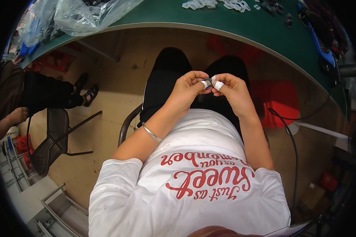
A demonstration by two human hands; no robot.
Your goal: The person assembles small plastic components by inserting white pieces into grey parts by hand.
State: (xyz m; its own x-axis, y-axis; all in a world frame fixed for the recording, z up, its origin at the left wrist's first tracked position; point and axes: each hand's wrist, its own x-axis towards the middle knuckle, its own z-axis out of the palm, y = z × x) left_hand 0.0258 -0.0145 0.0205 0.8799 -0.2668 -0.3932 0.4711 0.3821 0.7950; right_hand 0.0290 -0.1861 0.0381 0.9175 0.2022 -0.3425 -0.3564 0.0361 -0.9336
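Observation:
Above my lap, my left hand (189,87) and my right hand (232,90) meet with fingertips pinched together. Between them is a small dark grey ring-like part (208,82), mostly covered by the fingers. My left hand grips it between thumb and fingers. The right fingertips press against its other side, where something whitish shows; whether that is a second piece or finger tape I cannot tell. White tape wraps both thumbs. A silver bangle (151,132) is on my left wrist.
Ahead is a green-topped table (162,12) bearing clear plastic bags (81,15), translucent white parts (199,4), dark parts (272,7) and a blue tray (322,47). A red stool (279,102) and black cable (292,146) lie right. Another person (39,93) sits left near a chair (57,134).

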